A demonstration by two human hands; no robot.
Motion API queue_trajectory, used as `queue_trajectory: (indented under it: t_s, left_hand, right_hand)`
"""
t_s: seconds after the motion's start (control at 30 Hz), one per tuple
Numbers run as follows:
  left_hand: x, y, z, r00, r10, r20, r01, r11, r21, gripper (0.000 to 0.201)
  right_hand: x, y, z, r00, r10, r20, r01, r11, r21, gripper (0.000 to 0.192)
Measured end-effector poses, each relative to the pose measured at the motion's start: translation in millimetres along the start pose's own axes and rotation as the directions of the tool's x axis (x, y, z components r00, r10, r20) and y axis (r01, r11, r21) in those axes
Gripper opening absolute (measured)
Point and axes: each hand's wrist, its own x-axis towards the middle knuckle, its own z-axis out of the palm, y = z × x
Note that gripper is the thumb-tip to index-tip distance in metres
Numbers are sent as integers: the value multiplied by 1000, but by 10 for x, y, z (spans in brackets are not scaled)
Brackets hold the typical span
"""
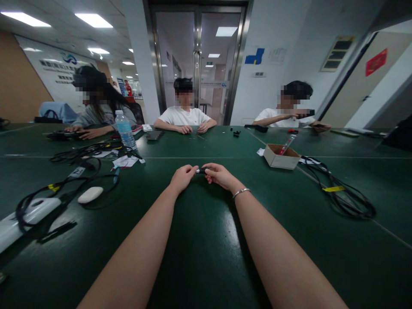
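Dark green is the colour of the big worktop (206, 257), and both bare arms are reaching out over it. Writing is showing on the far wall sign (62, 68) and on a little white tag (77, 172) near the cables, but it is too small and blurry to read. The water bottle (125, 128) is wearing a label that cannot be read either.

The left hand (183, 177) and the right hand (220, 176) are meeting in the middle of the worktop. Their fingers (193, 170) are curling in and pinching a small black thing (201, 170) between them, one hand on each end. It is sitting just above the worktop, right between the two hands. A thin silver bracelet (241, 192) is circling the right wrist.

To the left, black cables (64, 189) are lying in loops, with a white oval thing (90, 194) beside them. To the right, an open cardboard box (281, 156) is standing with a red tool poking out, and another black cable bundle (347, 197) with a yellow tag is lying near it. Three other people are sitting along the far side, their hands resting on the worktop, well apart from the two hands.
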Motion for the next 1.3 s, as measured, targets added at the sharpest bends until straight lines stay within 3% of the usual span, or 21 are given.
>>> queue_trajectory:
  t_s: [0.5, 0.77, 1.03, 1.2, 1.3]
  left_hand:
    - [11, -2, 39, 998, 36, -58, -44, 988, -150, 28]
    - [12, -3, 48, 989, 112, -101, -128, 976, -174, 23]
    - [-6, 56, 22, 991, 107, -82, -122, 971, -206, 27]
    - [3, 48, 54, 999, -12, -44, 0, 963, -269, 36]
    - [7, 21, 81, 999, 14, -34, -21, 975, -220, 35]
  right_hand:
    - [-3, -5, -7, 999, 29, -39, -28, 999, 16, 20]
    - [-1, -21, 20, 997, 51, -58, -50, 998, 27, 16]
    - [-12, -4, 13, 997, 32, -71, -31, 999, 25, 17]
    - [-8, 0, 19, 996, 35, -81, -35, 999, 1, 16]
    - [-5, -3, 20, 996, 35, -77, -36, 999, -10, 14]
